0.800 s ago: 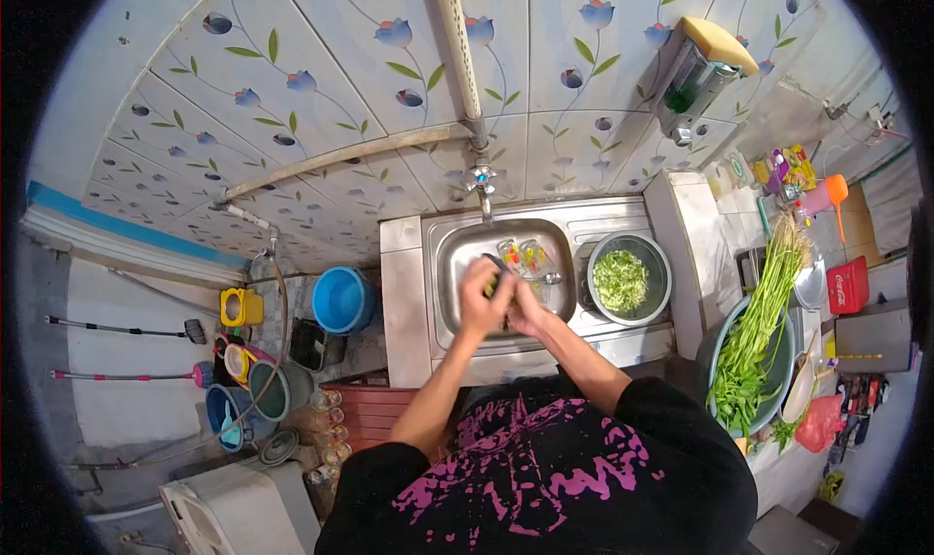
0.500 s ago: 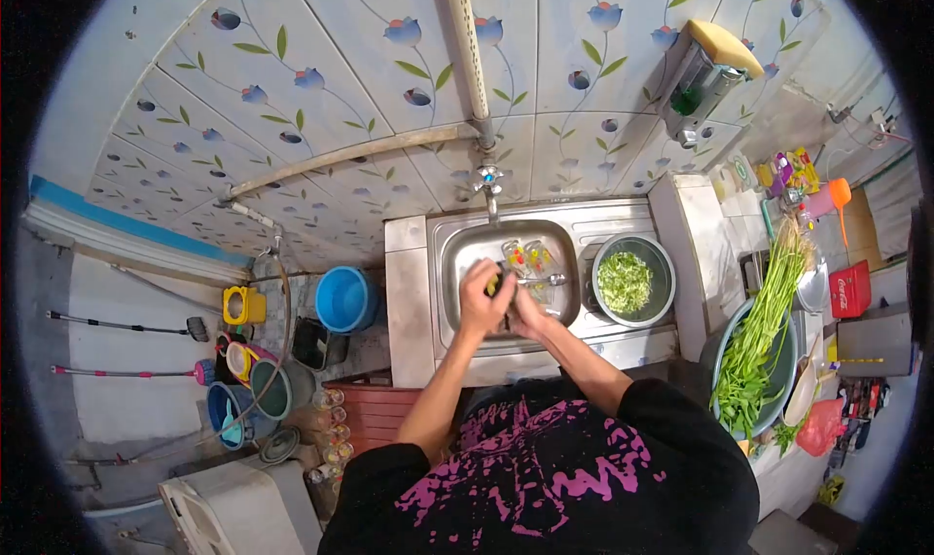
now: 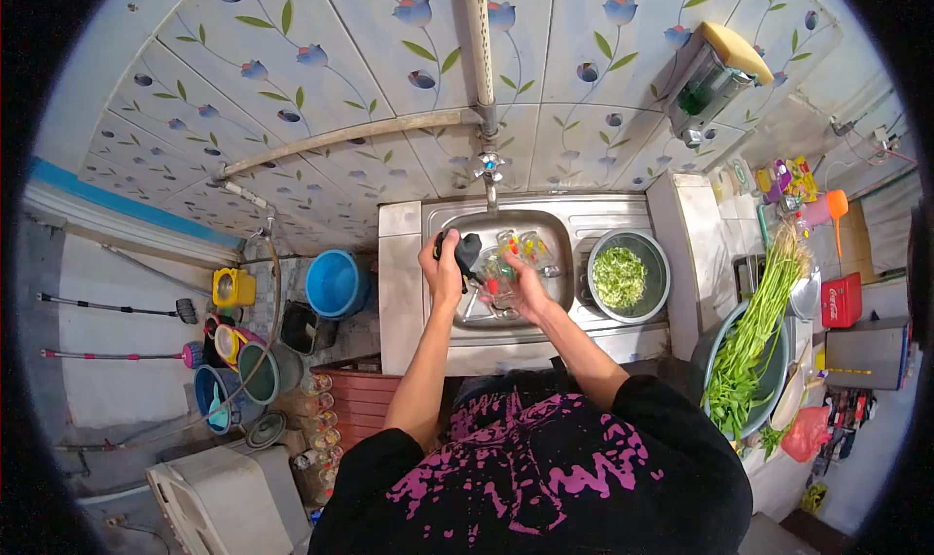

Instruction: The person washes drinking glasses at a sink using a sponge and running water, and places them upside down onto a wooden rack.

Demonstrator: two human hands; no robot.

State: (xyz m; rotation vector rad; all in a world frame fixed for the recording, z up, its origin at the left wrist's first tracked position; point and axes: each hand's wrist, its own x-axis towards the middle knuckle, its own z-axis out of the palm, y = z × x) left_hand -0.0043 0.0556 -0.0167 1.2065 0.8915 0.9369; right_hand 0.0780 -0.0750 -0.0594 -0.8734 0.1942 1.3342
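While my left hand (image 3: 445, 272) grips the black object (image 3: 468, 251), I should spare the clear vessels (image 3: 531, 249) knocks, though my right hand's (image 3: 528, 290) grip I cannot tell.

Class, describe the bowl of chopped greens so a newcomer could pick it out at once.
Find the steel sink under the wall tap. On its drainboard, to the picture's right, stands a round grey bowl. Unlike the larger tub farther right, which holds long-stemmed leafy greens, it holds finely chopped pale-green pieces.
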